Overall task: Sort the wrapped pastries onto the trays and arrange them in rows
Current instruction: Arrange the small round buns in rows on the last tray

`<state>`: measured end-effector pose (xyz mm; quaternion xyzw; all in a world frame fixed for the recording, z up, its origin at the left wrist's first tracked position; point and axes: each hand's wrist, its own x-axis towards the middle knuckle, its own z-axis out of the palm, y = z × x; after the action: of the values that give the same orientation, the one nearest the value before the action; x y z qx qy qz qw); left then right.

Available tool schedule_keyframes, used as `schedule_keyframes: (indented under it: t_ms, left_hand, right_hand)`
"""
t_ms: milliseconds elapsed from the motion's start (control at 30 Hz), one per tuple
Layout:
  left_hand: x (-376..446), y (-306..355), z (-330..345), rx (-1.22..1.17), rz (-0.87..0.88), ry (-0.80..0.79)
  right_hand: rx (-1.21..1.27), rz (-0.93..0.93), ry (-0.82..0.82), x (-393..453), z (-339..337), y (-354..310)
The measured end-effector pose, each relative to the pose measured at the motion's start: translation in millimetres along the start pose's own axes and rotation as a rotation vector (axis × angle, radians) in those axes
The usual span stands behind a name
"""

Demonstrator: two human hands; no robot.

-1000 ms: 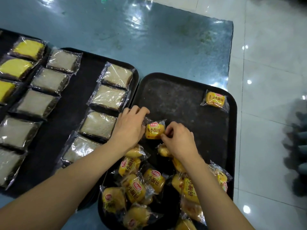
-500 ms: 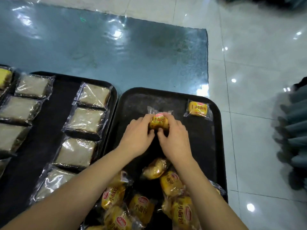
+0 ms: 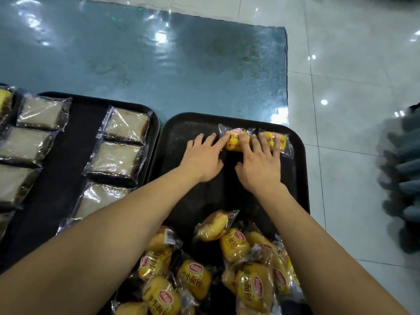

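With both my left hand (image 3: 203,160) and right hand (image 3: 259,164) flat, fingers straight on the bun (image 3: 236,142) at the tray's (image 3: 301,178) far edge, I judge the slick wrapper could skid into its neighbour (image 3: 276,139), skewing the row.

Glossy blue-green tabletop (image 3: 141,64), white tiled floor (image 3: 354,53), blurred grey-blue shapes (image 3: 406,169) at right

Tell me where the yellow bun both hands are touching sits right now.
In the head view, the yellow wrapped small bun lies at the far edge of the right-hand black plastic tray, just left of another yellow wrapped bun, under the straight fingers of the left hand and right hand.
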<state>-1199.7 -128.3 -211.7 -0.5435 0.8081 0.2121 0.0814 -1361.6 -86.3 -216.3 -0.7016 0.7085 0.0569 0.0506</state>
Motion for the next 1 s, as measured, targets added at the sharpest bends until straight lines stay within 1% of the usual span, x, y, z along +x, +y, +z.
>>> schedule_keyframes:
  t_ms: [133,200,267,333,400,433,533,633,733,800,833,933,1000]
  left_hand:
    - [-57.2,-1.4,-7.6,-0.117,0.014,0.116]
    - [-102.5,-5.9,-5.5,-0.148,0.038,0.099]
    - [-148.5,-10.3,0.2,-0.183,0.036,0.026]
    - [-182.5,-8.5,6.7,-0.187,0.041,-0.089]
    - [-194.9,-4.0,16.9,-0.135,0.055,-0.152]
    - [-194.8,-1.6,20.2,-0.129,0.048,-0.145]
    - [-179.3,-7.6,26.6,-0.208,-0.026,-0.034]
    - [-158.4,-22.9,28.9,-0.331,-0.116,0.003]
    - [-142.6,-31.4,22.0,-0.308,-0.173,0.086]
    - [-140.0,-31.2,16.1,-0.288,-0.148,0.132]
    - [-142.0,-29.0,14.6,-0.27,-0.104,0.131]
    - [-153.1,-21.9,23.6,-0.121,0.049,0.05]
    - [-156.1,-19.6,31.8,-0.052,0.04,-0.017]
  right_hand:
    - [0.212,-0.048,0.106,-32.1,-11.9,1.9]
    - [0.341,-0.051,0.094,-63.1,-11.9,2.7]
    - [0.449,-0.031,0.015,-94.6,-7.8,4.0]
    - [0.584,-0.014,-0.106,-118.2,-5.3,4.6]
    - [0.706,-0.05,-0.219,-129.3,-9.1,1.9]
    - [0.741,-0.068,-0.267,-130.6,-13.4,-0.9]
    - [0.752,-0.042,-0.354,-124.2,-24.1,-9.8]
    - [0.812,0.037,-0.311,-113.4,-20.2,-15.4]
    - [0.831,0.187,-0.262,-103.1,-13.4,-21.6]
    - [0.783,0.255,-0.231,-99.3,-12.8,-25.8]
    - [0.764,0.271,-0.217,-98.3,-12.5,-27.2]
    - [0.746,0.294,-0.203,-99.8,-12.5,-31.0]
    - [0.688,0.281,-0.174,-104.2,-12.3,-31.8]
